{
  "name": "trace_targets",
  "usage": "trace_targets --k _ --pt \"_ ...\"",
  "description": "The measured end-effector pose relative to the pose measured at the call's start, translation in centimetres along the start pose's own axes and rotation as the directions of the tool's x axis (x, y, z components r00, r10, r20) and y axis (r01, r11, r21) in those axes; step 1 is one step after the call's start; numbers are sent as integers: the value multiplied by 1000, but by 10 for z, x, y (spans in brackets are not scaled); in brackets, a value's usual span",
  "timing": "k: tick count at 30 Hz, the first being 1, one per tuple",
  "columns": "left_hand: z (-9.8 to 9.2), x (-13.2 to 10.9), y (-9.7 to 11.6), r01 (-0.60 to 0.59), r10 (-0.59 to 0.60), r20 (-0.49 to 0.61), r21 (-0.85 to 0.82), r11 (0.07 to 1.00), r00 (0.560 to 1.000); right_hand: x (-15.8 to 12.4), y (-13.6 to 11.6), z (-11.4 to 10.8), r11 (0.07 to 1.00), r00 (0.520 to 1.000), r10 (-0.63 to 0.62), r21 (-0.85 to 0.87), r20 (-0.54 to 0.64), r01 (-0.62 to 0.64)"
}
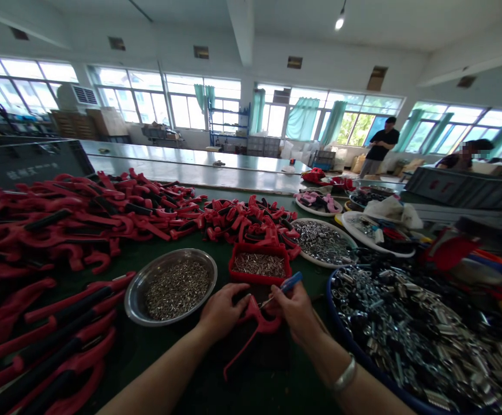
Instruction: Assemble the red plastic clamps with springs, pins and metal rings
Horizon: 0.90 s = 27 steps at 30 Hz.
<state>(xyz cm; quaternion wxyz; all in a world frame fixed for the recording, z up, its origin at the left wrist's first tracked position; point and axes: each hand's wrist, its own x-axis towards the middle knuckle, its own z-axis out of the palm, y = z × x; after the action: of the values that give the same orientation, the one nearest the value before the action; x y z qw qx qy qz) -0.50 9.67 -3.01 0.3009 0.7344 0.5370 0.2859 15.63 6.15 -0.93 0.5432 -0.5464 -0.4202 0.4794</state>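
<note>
My left fingers (237, 298) clench a red plastic handle (255, 323) at the near edge of the bench, and my right fingers (279, 295) pinch a blue-handled pick (291, 282). Just beyond sits a red tray (259, 251) of small metal sleeves; a steel bowl (128, 297) of similar pieces is left; a blue basin (332, 305) heaped with steel fittings is right.

I had strong daylight flooding through the long windows (320, 118), blown out nearly white, with a ceiling lamp (339, 22) glowing overhead. The worktop (164, 351) lay in soft, dim shade, and the wide lens bent everything toward the edges.
</note>
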Motion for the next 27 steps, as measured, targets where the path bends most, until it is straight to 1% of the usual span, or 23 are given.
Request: trace_targets --k 3,5,7,9,11,12,13,14,16,17,18,20,22,23,24,25,26,27 --pt "0 0 -1 11 -11 -7 2 1000 1000 -4 -2 8 996 989 85 1 120 -85" --pt "0 -1 0 17 -16 -9 5 1000 1000 -6 -3 7 996 982 94 -6 165 -94" --pt "-1 -2 1 19 -19 -13 8 1000 1000 -7 -3 0 1000 989 16 -25 144 -13" --pt "-2 -3 2 20 -20 -17 13 1000 1000 -8 -2 -9 990 991 -122 -59 62 125" --pt "-3 -2 3 22 -21 -19 18 1000 1000 -7 -2 -17 969 973 -231 -90 1 230" --pt "-3 -2 4 23 -22 -19 21 1000 1000 -5 -3 -20 957 963 -268 -112 -4 266" --pt "-3 -2 4 23 -23 -19 25 999 1000 -2 -5 -21 936 951 -309 -175 2 305" --pt "-3 -2 4 23 -23 -18 32 999 1000 4 -8 -21 897 934 -357 -276 11 345" --pt "-2 -3 7 22 -21 -22 53 998 1000 22 -16 -21 762 893 -450 -516 10 390" --pt "0 -4 8 24 -22 -27 66 998 999 35 -20 -21 682 875 -484 -627 -2 376" --pt "1 -6 11 25 -22 -37 83 996 999 50 -26 -22 642 868 -496 -682 -19 351" --pt "0 -10 16 1 9 -72 137 991 997 80 -36 -26 579 880 -474 -761 -22 293" --pt "-11 -15 22 -71 102 -124 233 970 987 103 -44 -31 510 914 -406 -823 29 252" --pt "-20 -16 23 -98 148 -149 300 949 978 110 -48 -32 471 928 -367 -848 61 242" --pt "-33 -16 23 -92 164 -163 377 922 973 112 -51 -31 431 938 -334 -870 93 240" --pt "-48 -15 21 -52 143 -170 451 891 975 112 -54 -28 392 942 -311 -886 125 248" --pt "-64 -13 17 37 62 -173 516 856 983 107 -56 -21 356 940 -299 -895 162 267" --pt "-79 -10 11 149 -74 -153 570 808 985 100 -59 -12 325 933 -291 -896 211 303"
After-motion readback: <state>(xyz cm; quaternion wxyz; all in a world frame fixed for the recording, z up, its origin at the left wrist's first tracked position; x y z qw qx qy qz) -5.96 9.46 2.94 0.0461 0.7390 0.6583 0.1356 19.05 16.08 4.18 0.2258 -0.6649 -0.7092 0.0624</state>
